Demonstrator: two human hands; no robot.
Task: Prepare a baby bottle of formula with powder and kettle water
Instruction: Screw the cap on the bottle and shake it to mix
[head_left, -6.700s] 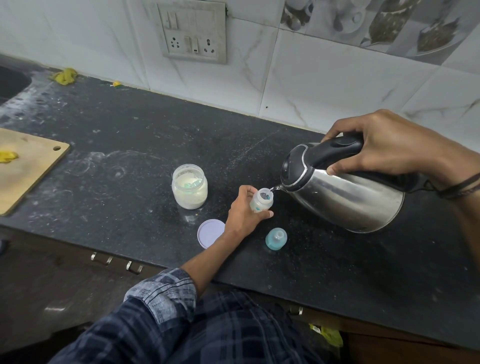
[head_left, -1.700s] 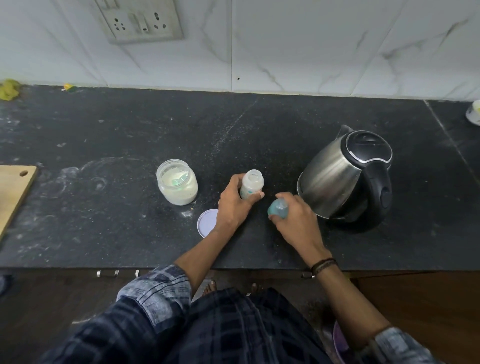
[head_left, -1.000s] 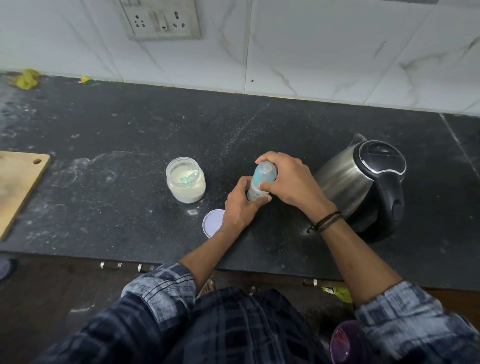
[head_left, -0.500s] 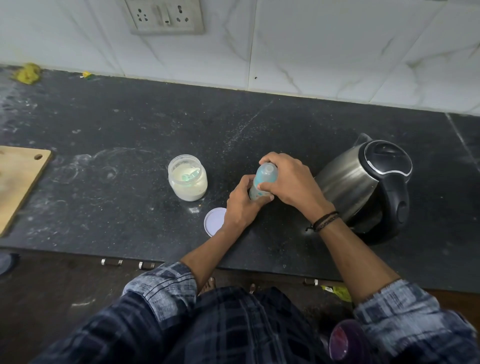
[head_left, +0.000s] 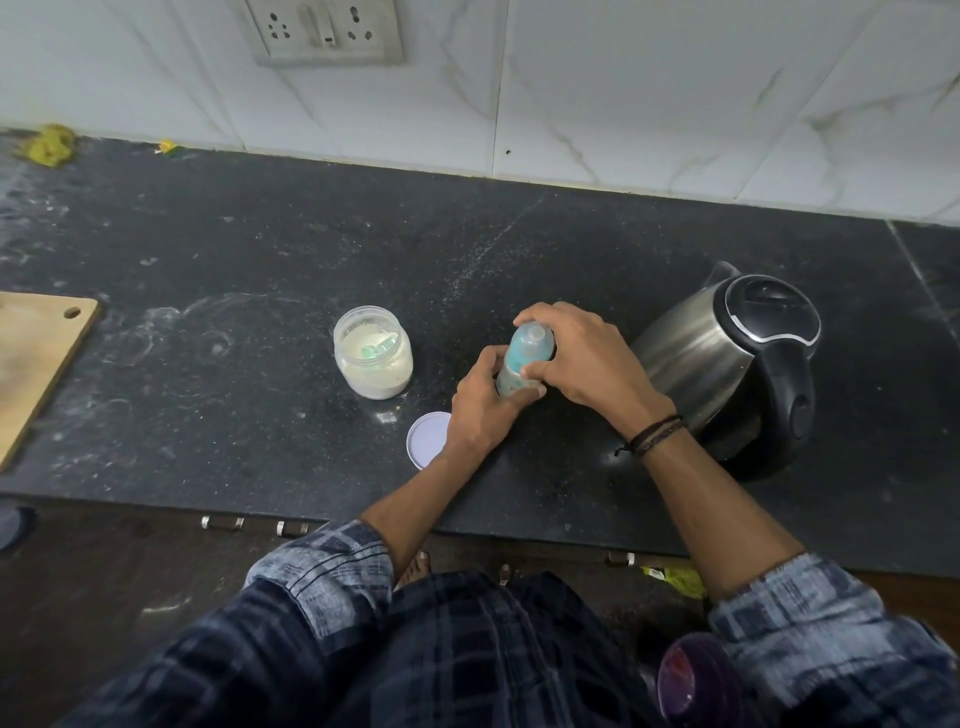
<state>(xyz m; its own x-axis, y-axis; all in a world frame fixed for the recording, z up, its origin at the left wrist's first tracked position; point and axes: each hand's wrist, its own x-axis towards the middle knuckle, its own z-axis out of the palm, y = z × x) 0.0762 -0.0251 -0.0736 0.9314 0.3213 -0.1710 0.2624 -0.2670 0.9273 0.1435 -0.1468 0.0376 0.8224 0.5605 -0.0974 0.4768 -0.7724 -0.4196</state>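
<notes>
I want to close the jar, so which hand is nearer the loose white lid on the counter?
Left. The left hand grips the bottle just beside the lid; the right hand holds the bottle's top, on the kettle side.

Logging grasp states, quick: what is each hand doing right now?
Left hand: closed, gripping the baby bottle round its lower body.
Right hand: closed, gripping the teal cap on top of the bottle.
</notes>
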